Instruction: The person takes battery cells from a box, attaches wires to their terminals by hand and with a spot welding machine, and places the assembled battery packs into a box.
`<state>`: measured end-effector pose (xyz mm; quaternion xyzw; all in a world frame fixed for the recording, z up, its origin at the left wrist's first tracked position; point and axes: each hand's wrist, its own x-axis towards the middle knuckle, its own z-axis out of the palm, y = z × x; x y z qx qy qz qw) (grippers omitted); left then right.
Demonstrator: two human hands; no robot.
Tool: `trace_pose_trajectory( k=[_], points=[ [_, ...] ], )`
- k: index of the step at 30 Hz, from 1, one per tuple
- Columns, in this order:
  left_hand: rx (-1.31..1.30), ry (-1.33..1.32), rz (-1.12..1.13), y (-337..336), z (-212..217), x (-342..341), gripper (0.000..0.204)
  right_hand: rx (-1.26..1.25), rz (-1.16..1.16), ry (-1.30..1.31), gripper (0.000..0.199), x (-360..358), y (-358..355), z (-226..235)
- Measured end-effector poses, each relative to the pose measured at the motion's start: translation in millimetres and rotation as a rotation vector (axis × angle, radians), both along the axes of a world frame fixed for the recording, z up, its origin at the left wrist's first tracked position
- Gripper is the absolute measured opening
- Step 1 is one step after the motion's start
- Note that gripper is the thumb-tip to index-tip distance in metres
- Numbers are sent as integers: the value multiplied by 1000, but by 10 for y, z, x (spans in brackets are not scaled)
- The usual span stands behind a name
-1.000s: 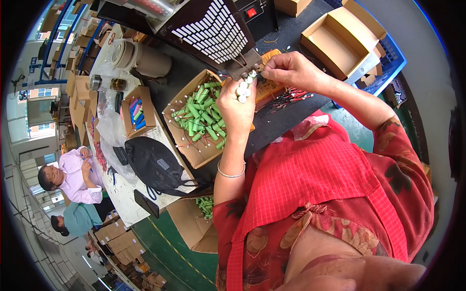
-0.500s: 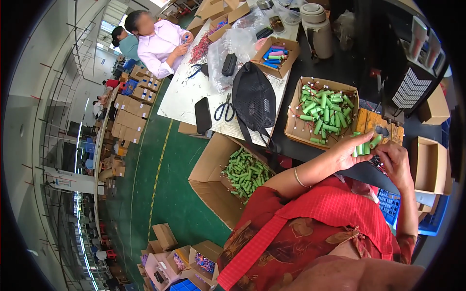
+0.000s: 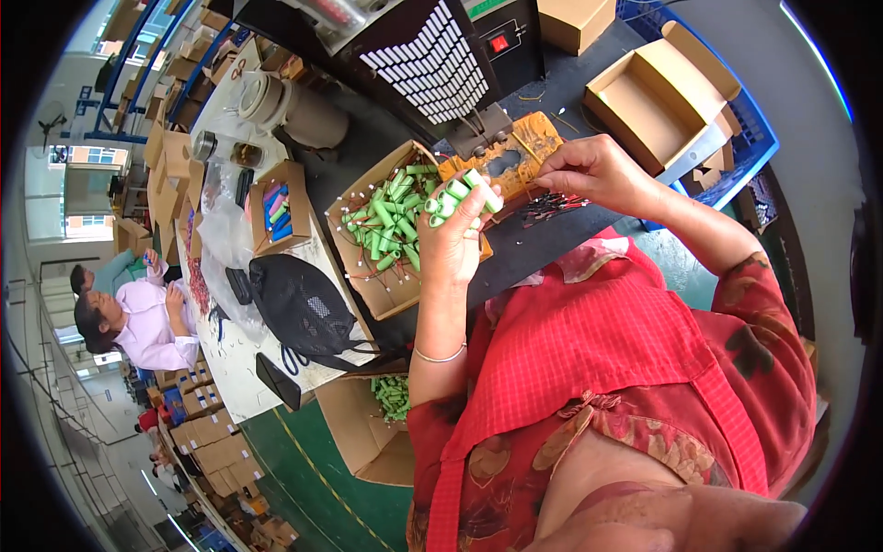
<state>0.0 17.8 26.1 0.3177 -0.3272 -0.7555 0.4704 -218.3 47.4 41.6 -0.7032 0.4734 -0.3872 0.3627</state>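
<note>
My left hand (image 3: pixel 451 250) is closed around several green cylindrical battery cells (image 3: pixel 451 199), their round ends facing up. To its right, my right hand (image 3: pixel 596 173) has its thumb and fingers pinched together; what lies between the fingertips is too small to make out. Both hands are at the near side of a worn orange-yellow block (image 3: pixel 526 138) in front of a black machine (image 3: pixel 432 64). Under my right hand lies a bundle of thin red and black wires (image 3: pixel 552 208). Just left of my left hand stands a cardboard box (image 3: pixel 375 293) heaped with wired green cells (image 3: pixel 391 221).
Right of the machine, an open cardboard box (image 3: pixel 644 103) sits by a blue crate (image 3: pixel 750 152). At left are a black mesh bag (image 3: pixel 308 308), a phone (image 3: pixel 276 382), a box of blue and purple cells (image 3: pixel 279 216) and a thermos (image 3: pixel 303 115). Another person in pink (image 3: pixel 152 322) sits beyond.
The view has swung toward the machine, shifting the table leftward in the picture. My hands have parted: the right has moved away from the cells, which stay in my left hand.
</note>
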Motion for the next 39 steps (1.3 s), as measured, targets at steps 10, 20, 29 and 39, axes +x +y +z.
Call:
trace_pose_trajectory(
  k=[10,20,29,39],
  points=[
    [-932,-790,304,-235,-228,-209,23,280,-106,-262,21,214,-195,-17],
    [-1074,-838,363,-248,-188,-252,18,208,-86,-206,23,243,-315,-112],
    [-468,-721,510,-274,-166,506,25,-163,-406,253,14,-543,-352,-469],
    [-82,-353,356,-62,-40,711,34,29,-370,1070,10,-497,-268,-814]
  ],
)
